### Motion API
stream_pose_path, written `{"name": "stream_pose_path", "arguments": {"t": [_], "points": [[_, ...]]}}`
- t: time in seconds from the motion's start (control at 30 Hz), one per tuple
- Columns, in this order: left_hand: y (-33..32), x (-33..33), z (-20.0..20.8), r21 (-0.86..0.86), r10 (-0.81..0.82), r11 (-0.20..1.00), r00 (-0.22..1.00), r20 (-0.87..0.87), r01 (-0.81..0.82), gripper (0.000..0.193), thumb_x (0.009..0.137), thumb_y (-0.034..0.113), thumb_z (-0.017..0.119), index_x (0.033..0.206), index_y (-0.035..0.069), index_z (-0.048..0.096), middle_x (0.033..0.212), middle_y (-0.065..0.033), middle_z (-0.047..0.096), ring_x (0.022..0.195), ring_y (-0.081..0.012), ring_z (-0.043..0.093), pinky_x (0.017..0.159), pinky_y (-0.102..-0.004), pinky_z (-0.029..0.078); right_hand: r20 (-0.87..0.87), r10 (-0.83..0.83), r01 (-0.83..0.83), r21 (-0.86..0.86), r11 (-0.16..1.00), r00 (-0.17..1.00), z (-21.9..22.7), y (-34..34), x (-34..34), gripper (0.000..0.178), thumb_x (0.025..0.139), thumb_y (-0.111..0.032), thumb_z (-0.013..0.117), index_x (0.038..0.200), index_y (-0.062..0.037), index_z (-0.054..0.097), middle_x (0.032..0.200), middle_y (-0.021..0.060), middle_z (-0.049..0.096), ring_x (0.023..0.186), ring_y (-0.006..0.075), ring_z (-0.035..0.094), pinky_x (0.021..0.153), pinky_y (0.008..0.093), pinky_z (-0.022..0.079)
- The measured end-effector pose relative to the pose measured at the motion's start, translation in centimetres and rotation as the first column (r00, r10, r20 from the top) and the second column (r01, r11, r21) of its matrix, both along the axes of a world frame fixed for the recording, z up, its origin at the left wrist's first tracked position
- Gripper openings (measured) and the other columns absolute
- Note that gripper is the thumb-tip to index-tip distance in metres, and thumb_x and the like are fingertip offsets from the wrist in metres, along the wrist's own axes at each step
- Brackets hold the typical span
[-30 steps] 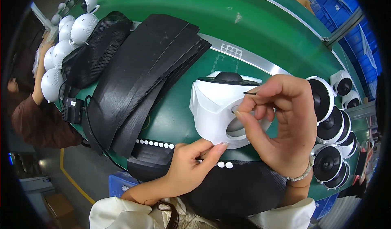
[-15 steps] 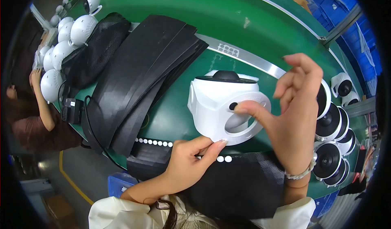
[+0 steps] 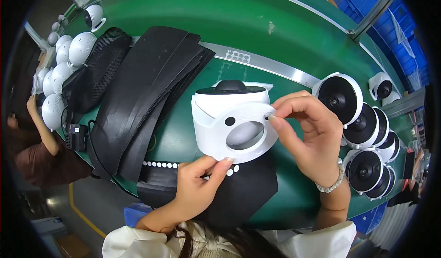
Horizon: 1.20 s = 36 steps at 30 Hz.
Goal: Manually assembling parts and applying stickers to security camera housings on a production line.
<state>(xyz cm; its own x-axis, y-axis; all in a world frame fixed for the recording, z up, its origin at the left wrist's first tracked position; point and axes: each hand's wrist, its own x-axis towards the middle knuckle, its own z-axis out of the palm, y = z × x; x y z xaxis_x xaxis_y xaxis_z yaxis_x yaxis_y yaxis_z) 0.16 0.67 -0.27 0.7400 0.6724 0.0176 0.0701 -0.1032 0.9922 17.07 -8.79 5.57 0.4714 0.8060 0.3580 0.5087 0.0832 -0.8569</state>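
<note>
A white plastic housing (image 3: pixel 209 141) stands on the green table, with a black dome on its top. Its tilted ring-shaped front has an oval opening. My left hand (image 3: pixel 197 182) pinches the lower rim of that ring between thumb and fingers. One round black pad (image 3: pixel 230 121) is stuck on the ring, upper left of the opening. At the ring's upper right, my right hand (image 3: pixel 312 136) is closed in a pinch; a small dark pad (image 3: pixel 267 116) shows at its fingertips against the rim. Below lies a black sheet (image 3: pixel 248 193) with white dots along its edge.
Long black sheets (image 3: pixel 147 83) are stacked at the left beside black mesh (image 3: pixel 98 65) and white round housings (image 3: pixel 82 49). Housings with black round faces (image 3: pixel 340 99) are piled on the right. A metal strip (image 3: pixel 266 66) crosses behind. A co-worker's arm (image 3: pixel 43 125) shows far left.
My right hand has moved off the first black pad to the ring's upper right, its raised index finger closing to the thumb. The whole view has shifted; my left hand keeps its pinch.
</note>
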Motion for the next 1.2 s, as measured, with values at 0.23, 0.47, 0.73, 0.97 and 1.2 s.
{"name": "stream_pose_path", "arguments": {"t": [0.23,0.47,0.73,0.97,1.2], "points": [[-0.1,0.0,0.1,0.007,0.009,1.0,1.0,0.003,-0.009,0.019,0.083,0.009,0.061,0.07,-0.004,0.058,0.048,0.0027,0.041,0.049,-0.0013,0.031,0.043,-0.0197,0.026,0.013,-0.005,0.005,0.01,1.0,1.0,-0.1,0.1,-0.1,0.012,0.076,0.009,0.059,0.086,0.005,0.054,0.089,0.0101,0.056,0.083,0.013,0.054,0.073,0.0227,0.045],[-0.1,0.0,0.2,-0.028,0.012,1.0,1.0,0.019,-0.011,0.019,0.084,0.009,0.061,0.07,-0.004,0.059,0.048,0.0035,0.042,0.049,-0.0007,0.033,0.043,-0.0194,0.026,0.023,0.007,-0.007,0.018,1.0,1.0,-0.2,0.1,0.0,0.012,0.076,0.01,0.06,0.086,0.0051,0.055,0.089,0.0101,0.056,0.082,0.0129,0.055,0.073,0.0227,0.045],[-0.1,-0.1,0.2,-0.025,0.001,1.0,1.0,0.008,-0.001,0.018,0.084,0.009,0.061,0.071,-0.003,0.06,0.049,0.0032,0.044,0.049,-0.0003,0.034,0.043,-0.0187,0.026,0.061,-0.042,0.041,0.01,0.999,0.997,0.0,0.2,-0.2,0.01,0.074,0.009,0.062,0.081,0.0048,0.056,0.085,0.0102,0.058,0.081,0.0131,0.056,0.072,0.0224,0.045],[-0.1,0.1,0.2,0.279,-0.22,0.933,0.974,-0.053,0.226,0.022,0.074,0.019,0.072,0.088,0.003,0.065,0.059,-0.0061,0.06,0.044,-0.0123,0.053,0.044,-0.023,0.039,0.174,-0.303,0.349,-0.461,0.816,0.937,2.4,-0.8,-0.6,0.019,0.07,-0.004,0.073,0.071,0.0006,0.054,0.061,0.0049,0.057,0.054,0.0073,0.055,0.047,0.0192,0.042],[0.0,-1.3,3.8,0.537,-0.336,0.757,0.926,-0.171,0.373,0.033,0.059,0.016,0.076,0.088,0.005,0.067,0.06,-0.0044,0.055,0.051,-0.0167,0.052,0.047,-0.0257,0.038,0.433,0.31,-0.188,-0.302,0.935,0.847,-0.7,-4.4,-3.0,0.045,0.064,-0.023,0.072,0.101,-0.0021,0.058,0.088,0.0085,0.061,0.083,0.0229,0.058,0.075,0.0329,0.044]]}}
